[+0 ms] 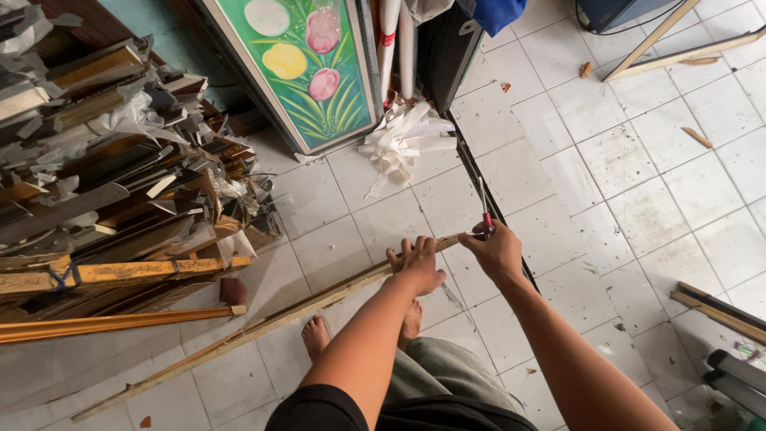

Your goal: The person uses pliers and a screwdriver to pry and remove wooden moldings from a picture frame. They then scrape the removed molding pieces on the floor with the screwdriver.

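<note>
A long thin wooden strip (239, 339) runs across the white tiled floor from lower left up to the centre. My left hand (415, 263) presses down on it near its upper end, fingers spread over the wood. My right hand (496, 249) is closed at the strip's very tip, gripping a thin metal tool with a red handle (483, 209) that points up and away from me. My bare feet (317, 335) stand just below the strip.
A big heap of wooden frame mouldings (104, 183) fills the left side. A framed flower painting (307, 68) leans at the back, with a bundle of white strips (403, 144) beside it. Wooden battens (686, 48) lie upper right; more tools and bars (726, 319) lie lower right.
</note>
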